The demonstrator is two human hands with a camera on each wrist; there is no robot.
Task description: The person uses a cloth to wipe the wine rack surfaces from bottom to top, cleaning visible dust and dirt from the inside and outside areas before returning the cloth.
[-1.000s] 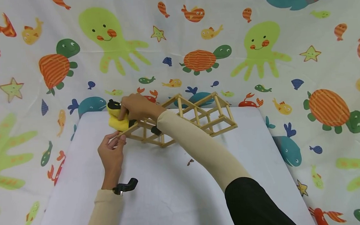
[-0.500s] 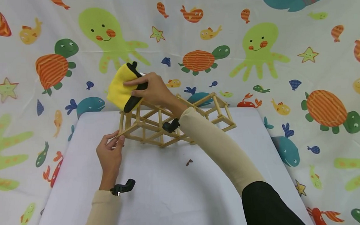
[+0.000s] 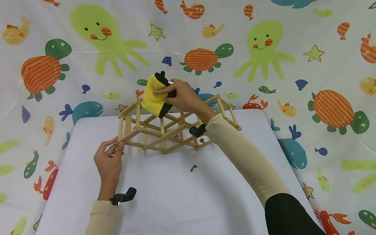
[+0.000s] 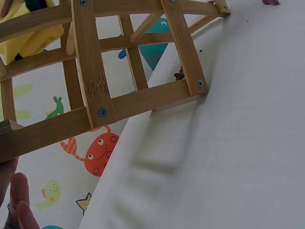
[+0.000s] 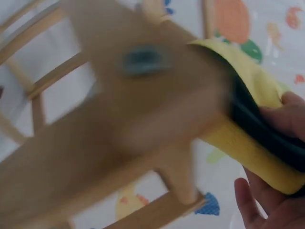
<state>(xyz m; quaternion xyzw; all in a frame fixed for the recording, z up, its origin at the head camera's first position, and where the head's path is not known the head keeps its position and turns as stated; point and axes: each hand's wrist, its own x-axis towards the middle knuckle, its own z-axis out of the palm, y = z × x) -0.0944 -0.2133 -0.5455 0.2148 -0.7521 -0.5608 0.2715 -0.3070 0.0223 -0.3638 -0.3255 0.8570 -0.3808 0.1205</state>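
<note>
A wooden lattice rack (image 3: pixel 129 134) of slats and short dowels stands across the back of the table. Its left front corner is pinched by my left hand (image 3: pixel 108 156), thumb in front; in the left wrist view those fingers (image 4: pixel 20 191) show just below the slat. My right hand (image 3: pixel 185 97) grips a yellow cleaning cloth (image 3: pixel 153 98) with black edging, raised over the rack's left part. Close up in the right wrist view, the cloth (image 5: pixel 233 148) hangs beside a blurred, screwed slat (image 5: pixel 143 95), with thumb and fingers round its black band.
Small brown scraps (image 3: pixel 194 167) lie on the white tabletop (image 3: pixel 178 200) in front of the rack, with another scrap (image 3: pixel 202 140) among its slats. A curtain (image 3: pixel 118 92) printed with sea animals hangs behind. Black wrist devices (image 3: pixel 123 197) sit on both arms.
My right hand lifted the yellow cleaning cloth up from the rack's left end, then carried it to the right over the rack. My left hand keeps its hold on the corner.
</note>
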